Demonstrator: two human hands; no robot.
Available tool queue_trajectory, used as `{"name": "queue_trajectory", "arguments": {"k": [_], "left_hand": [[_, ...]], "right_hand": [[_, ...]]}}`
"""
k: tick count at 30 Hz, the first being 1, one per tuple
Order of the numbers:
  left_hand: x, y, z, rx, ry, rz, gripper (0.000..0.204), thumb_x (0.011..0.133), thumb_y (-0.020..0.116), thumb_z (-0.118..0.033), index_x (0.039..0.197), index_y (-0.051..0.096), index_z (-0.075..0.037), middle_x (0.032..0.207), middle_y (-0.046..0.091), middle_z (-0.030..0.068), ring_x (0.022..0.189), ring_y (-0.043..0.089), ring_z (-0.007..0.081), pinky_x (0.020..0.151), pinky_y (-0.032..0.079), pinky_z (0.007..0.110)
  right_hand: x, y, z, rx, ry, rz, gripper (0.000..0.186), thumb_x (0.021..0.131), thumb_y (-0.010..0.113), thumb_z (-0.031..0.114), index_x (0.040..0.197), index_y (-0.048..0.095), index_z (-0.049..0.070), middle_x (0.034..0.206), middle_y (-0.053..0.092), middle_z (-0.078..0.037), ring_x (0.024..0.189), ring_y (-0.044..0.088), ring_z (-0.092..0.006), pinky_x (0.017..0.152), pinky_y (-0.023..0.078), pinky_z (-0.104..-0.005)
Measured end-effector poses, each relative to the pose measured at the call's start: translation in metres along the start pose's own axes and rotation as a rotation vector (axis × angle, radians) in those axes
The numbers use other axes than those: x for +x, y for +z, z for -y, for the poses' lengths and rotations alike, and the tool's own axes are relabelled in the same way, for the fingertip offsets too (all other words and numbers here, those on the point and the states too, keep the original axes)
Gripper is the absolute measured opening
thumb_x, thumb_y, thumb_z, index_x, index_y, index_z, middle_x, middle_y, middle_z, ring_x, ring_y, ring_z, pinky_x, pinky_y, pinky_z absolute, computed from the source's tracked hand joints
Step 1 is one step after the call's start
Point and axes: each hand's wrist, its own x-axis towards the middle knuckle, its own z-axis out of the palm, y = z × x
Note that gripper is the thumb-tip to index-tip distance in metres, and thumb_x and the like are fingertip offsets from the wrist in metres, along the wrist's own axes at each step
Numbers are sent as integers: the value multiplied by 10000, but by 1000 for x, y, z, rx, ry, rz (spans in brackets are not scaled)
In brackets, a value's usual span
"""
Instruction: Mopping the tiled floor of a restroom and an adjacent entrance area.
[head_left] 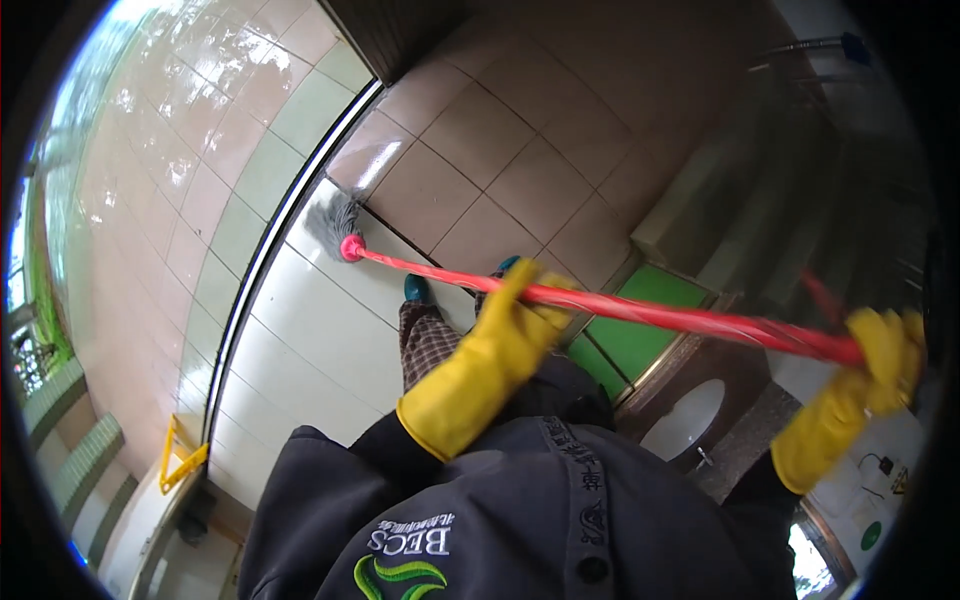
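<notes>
A red mop handle (650,315) runs diagonally from the upper middle-left to the right edge. Its grey strand head (335,220), with a pink socket, rests on pale floor tiles beside a metal threshold track. My left hand (510,335), in a yellow rubber glove, is closed round the handle near its middle. My right hand (875,365), also gloved, grips the handle's far end and is slightly blurred. Below the handle my feet show in teal shoes (417,288), under checked trousers and a dark jacket.
A metal threshold track (272,230) curves along the left, with glossy tiles beyond. A yellow folding sign (185,465) stands at lower left. A white sink (680,420) in a dark counter and a green panel (665,290) are at right, near dim steps. A dark door edge (370,30) is at the top.
</notes>
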Motion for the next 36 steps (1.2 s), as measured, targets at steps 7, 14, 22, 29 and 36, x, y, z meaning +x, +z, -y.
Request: {"name": "queue_trajectory", "arguments": {"k": [7,14,22,29,36], "left_hand": [[121,-61,-98,-91,324,-449,123,791,534,-83,855,498,16,681,547,99,650,560,216,809,482,413],[214,-16,-49,255,46,-123,147,756,561,-68,866,493,1,649,557,82,485,523,178,833,468,373],[315,67,52,723,-213,-134,168,805,551,-134,885,500,4,619,506,83,563,522,243,840,451,430],[431,92,154,1388,-445,-117,480,867,489,-283,1200,300,7,1119,493,274,880,567,408,769,482,496],[498,44,175,2068,-623,-168,499,846,489,-366,1202,330,-55,1113,486,289,885,555,450,742,468,563]], "right_hand": [[25,114,111,1716,904,-73,196,860,454,73,805,569,-76,494,484,-15,419,466,-94,603,468,-276],[-29,89,77,1602,814,-354,277,867,500,169,792,555,-91,435,502,-46,387,485,-131,597,478,-314],[-71,75,89,1165,1019,-752,234,903,414,109,997,480,-95,436,471,-25,412,485,-155,657,468,-366],[-81,127,97,857,1418,-847,226,864,437,39,1067,460,-57,570,534,-53,543,533,-165,833,426,-410],[-92,156,123,599,1531,-1023,247,882,464,135,1022,562,-43,664,580,-88,545,536,-148,791,452,-362]]}}
